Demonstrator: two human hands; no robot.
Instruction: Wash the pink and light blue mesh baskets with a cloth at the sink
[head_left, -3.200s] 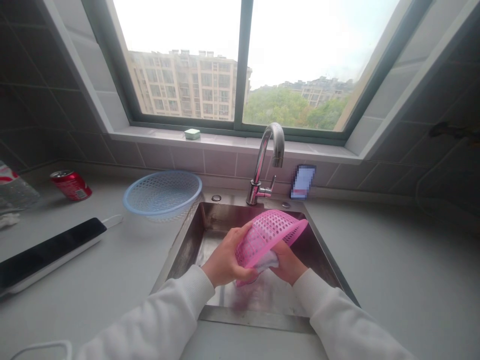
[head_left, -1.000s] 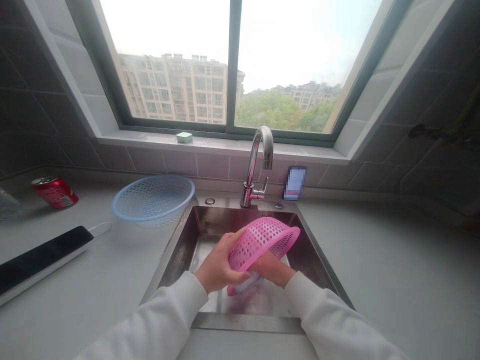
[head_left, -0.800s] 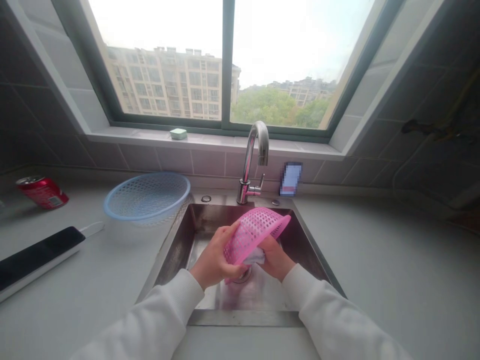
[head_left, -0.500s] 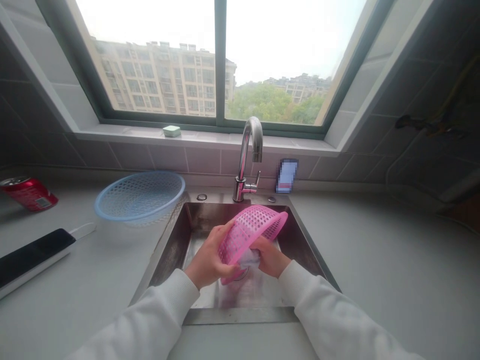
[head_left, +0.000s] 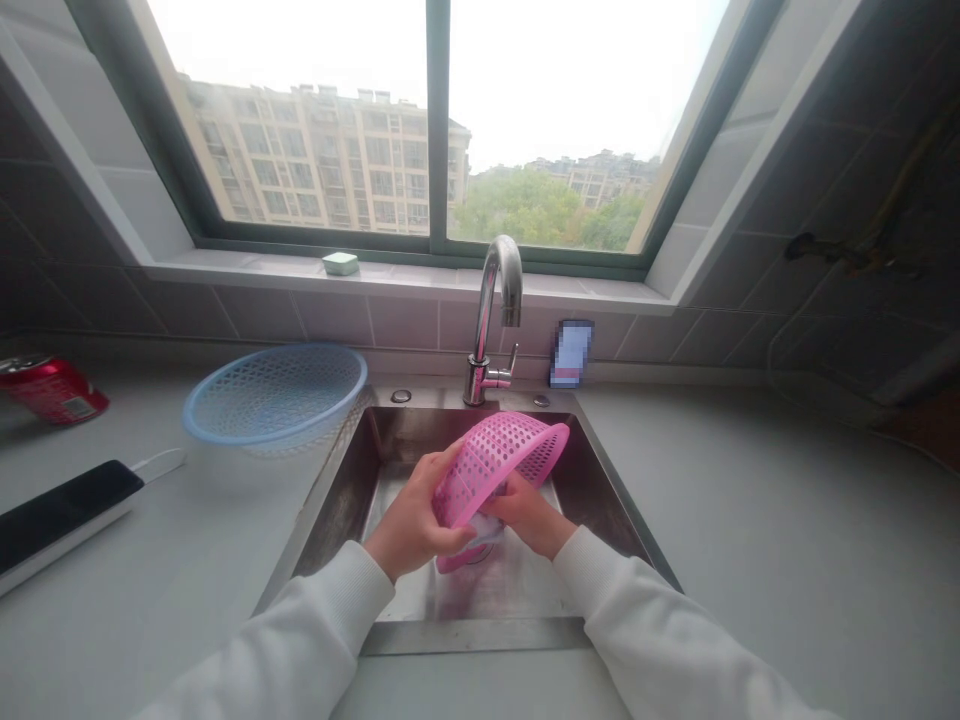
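Note:
A pink plastic basket (head_left: pixel 491 455) with round holes is held tilted on its side over the steel sink (head_left: pixel 600 500). My left hand (head_left: pixel 420 515) grips its left side, fingers behind the wall and thumb at the rim. Inside the opening, my right hand (head_left: pixel 529 512) is closed on a pale grey-white cloth (head_left: pixel 487 530) pressed against the inner wall. The fingertips of the right hand are partly hidden by the basket and the cloth.
A chrome faucet (head_left: pixel 491 320) stands behind the sink. On the left counter are a blue basket (head_left: pixel 277 395), a red can (head_left: pixel 56 390) and a black-and-white device (head_left: pixel 71 510). A phone (head_left: pixel 571 353) leans on the back wall; a pale green box (head_left: pixel 340 263) sits on the sill.
My right hand has shifted slightly left and up inside the pink basket, with the cloth. The left hand keeps its hold; the whole view has moved a little.

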